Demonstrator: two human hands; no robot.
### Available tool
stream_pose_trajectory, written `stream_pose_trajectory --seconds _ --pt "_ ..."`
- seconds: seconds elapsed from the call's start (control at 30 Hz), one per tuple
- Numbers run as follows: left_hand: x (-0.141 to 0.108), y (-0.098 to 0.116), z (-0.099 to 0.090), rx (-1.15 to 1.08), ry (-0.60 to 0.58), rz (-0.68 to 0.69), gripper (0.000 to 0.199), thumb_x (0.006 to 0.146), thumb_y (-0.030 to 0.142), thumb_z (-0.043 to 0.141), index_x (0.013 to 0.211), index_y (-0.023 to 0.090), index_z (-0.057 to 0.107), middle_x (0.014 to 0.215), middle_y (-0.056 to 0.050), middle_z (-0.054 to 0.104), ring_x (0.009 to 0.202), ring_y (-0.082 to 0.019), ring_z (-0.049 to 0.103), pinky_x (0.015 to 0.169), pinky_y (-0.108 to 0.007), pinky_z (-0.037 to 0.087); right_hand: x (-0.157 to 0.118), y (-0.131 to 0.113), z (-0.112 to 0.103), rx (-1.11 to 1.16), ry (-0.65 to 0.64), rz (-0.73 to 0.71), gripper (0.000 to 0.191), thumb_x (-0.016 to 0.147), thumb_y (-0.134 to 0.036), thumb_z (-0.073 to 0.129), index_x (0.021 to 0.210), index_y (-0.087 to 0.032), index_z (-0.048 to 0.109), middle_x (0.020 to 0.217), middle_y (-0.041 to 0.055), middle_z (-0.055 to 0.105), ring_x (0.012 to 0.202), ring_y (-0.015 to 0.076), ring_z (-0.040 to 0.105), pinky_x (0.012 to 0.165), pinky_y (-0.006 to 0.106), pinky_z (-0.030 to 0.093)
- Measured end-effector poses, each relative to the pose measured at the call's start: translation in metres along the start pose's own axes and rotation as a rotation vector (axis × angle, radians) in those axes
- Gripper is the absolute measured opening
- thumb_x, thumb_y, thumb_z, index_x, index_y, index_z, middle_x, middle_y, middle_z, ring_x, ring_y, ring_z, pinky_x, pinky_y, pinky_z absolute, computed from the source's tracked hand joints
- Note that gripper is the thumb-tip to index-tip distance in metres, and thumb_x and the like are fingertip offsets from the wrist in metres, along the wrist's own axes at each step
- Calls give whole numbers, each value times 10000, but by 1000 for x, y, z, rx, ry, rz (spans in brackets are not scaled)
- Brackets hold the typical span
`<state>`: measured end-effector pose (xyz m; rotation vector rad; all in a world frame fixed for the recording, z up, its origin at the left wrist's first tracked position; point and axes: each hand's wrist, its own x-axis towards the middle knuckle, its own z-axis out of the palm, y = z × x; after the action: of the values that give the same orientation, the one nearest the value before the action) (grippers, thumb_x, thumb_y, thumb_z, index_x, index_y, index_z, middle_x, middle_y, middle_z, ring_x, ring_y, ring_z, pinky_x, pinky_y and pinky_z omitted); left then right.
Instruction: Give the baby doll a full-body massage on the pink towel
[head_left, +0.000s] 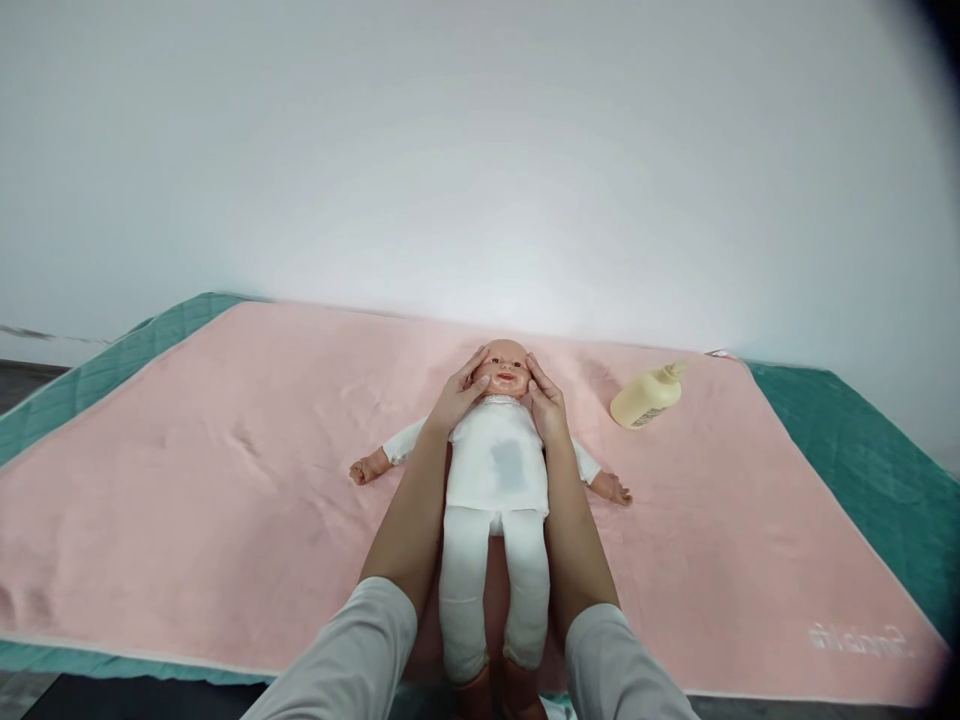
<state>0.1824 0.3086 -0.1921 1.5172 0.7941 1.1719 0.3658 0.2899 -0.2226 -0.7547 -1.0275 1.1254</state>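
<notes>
A baby doll in a white top and white trousers lies on its back, arms spread, with a grey patch on its chest. My left hand rests along one side of the doll's head, fingers apart, with the thumb on its cheek. Against the other side of the head lies my right hand, its fingers also spread and its thumb near the jaw. Both palms touch the doll without wrapping round it. My forearms run along both sides of its body, over the doll's arms.
A pale yellow pump bottle leans to the right of the doll. Beneath lies a pink mat over a green quilted cover. A white wall stands behind.
</notes>
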Motion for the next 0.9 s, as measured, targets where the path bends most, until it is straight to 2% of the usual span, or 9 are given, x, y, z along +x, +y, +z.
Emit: stream_pose_trajectory --seconds 0.13,0.3,0.43,0.67,0.9 --pt "-1 2 6 -30 47 -14 763 793 453 721 1462 217 439 1572 -67 346 1451 -280 318 1191 -405 303 -3 -10 3 -150 -14 -39 672 781 -485 729 1380 -251 536 1558 27 369 1446 239 348 1203 444 295" --pt "-1 -1 13 -102 61 -48 910 675 405 822 1471 235 414 1589 -78 308 1425 -318 357 1148 -418 380 -4 -15 9 -260 -4 -58 879 690 -505 800 1448 -228 451 1568 63 352 1447 254 344 1207 424 291" --pt "0 -5 14 -84 75 -14 872 684 388 811 1455 229 435 1591 -82 306 1434 -311 342 1149 -415 375 -2 -12 9 -315 -1 -80 873 680 -520 798 1430 -212 474 1586 76 312 1464 253 309 1214 413 279" --pt "2 -8 9 -49 72 -24 836 709 342 786 1459 220 438 1589 -77 310 1438 -291 340 1159 -390 357 -1 -11 4 -346 -13 -85 817 707 -516 780 1418 -237 491 1572 48 345 1470 235 297 1227 417 245" --pt "2 -9 4 14 25 -3 817 781 417 723 1499 239 376 1594 -47 296 1466 -269 284 1198 -380 277 -1 -10 0 -276 -26 -71 746 737 -468 771 1401 -246 514 1557 34 371 1464 233 312 1221 425 265"
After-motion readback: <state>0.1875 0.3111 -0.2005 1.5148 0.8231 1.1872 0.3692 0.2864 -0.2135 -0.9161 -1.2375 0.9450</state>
